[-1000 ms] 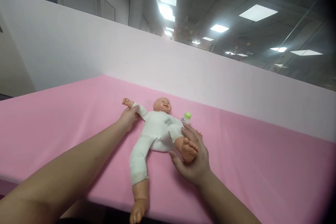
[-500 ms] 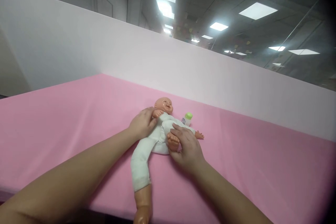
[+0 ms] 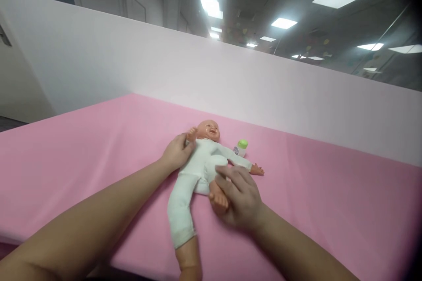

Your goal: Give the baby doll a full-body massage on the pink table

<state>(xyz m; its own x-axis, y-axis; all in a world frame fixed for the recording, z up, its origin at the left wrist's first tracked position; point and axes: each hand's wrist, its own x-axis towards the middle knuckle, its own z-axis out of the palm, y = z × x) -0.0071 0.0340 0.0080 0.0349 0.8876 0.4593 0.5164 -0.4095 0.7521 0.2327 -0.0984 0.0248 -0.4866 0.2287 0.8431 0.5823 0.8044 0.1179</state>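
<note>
A baby doll (image 3: 198, 158) in a white cloth suit lies on its back on the pink table surface (image 3: 132, 131), its head toward the wall. My left hand (image 3: 177, 151) is closed round the doll's arm on the left, with the doll's small hand showing above my fingers. My right hand (image 3: 240, 195) grips the doll's bent leg near the foot (image 3: 218, 199). The doll's other leg (image 3: 181, 215) stretches toward the table's front edge, and its other arm (image 3: 240, 161) reaches out to the right.
A small bottle with a green cap (image 3: 242, 144) stands beyond the doll's outstretched arm. A pale wall (image 3: 231, 79) runs along the back of the table. At the far left is a door (image 3: 16, 74) with a handle.
The doll's arm in my left hand has moved outward, away from its chest. My right hand and the bent leg's foot have come lower, toward me. The view has shifted slightly.
</note>
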